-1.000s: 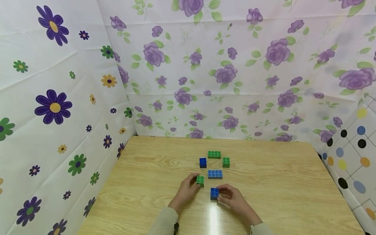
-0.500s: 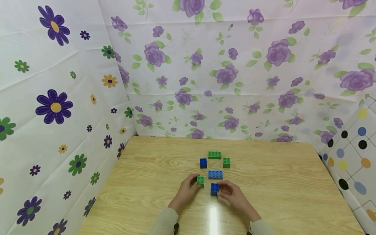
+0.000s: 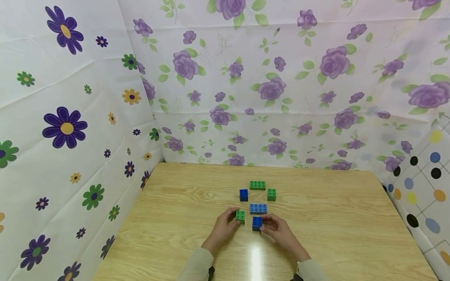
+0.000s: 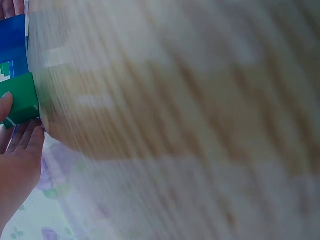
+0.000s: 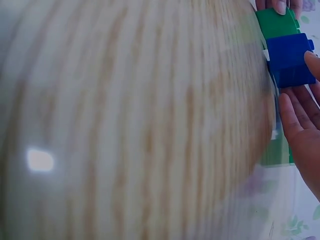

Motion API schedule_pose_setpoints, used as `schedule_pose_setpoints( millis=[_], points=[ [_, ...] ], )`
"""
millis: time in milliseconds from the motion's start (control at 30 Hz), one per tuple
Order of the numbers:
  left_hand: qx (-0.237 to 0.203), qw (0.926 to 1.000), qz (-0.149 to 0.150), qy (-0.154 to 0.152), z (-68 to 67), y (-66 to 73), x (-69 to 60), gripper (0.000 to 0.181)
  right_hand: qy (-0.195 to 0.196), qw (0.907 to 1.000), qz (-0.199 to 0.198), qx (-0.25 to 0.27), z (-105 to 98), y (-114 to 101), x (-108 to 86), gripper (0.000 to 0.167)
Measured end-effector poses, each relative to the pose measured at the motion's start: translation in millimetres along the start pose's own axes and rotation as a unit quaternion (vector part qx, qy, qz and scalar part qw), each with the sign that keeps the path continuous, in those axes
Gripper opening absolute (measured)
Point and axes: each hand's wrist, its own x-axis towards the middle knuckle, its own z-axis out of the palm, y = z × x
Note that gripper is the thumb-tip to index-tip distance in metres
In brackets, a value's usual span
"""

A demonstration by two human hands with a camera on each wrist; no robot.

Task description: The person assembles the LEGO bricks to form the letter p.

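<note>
In the head view, my left hand holds a small green building block between thumb and fingers. To its right, my right hand grips a small dark blue building block by its right side. A narrow gap separates these two blocks. Just behind the dark blue one lies a longer light blue block, its studs upward. The left wrist view shows the thumb on the green block; in the right wrist view the thumb lies against the dark blue block.
Farther back on the wooden table stand another small dark blue block, a long green block and a small green block. A flowered cloth hangs behind the table's far edge, with patterned cloths at both sides.
My right hand has moved the dark blue block away from me, closer to the long light blue block and nearly level with the green one. My left hand stays in place.
</note>
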Motion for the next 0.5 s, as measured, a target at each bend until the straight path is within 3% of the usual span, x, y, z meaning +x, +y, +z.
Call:
schedule_pose_setpoints(
  millis=[167,500],
  points=[
    [0.002,1.0000,0.009,0.002,-0.2,0.3,0.5,0.043,0.001,1.0000,-0.003,-0.004,0.7,1.9,0.9,0.039],
    [-0.020,0.9998,-0.011,0.001,-0.8,6.4,-1.7,0.043,0.013,0.9999,0.011,0.002,1.8,0.7,0.3,0.040]
  ],
)
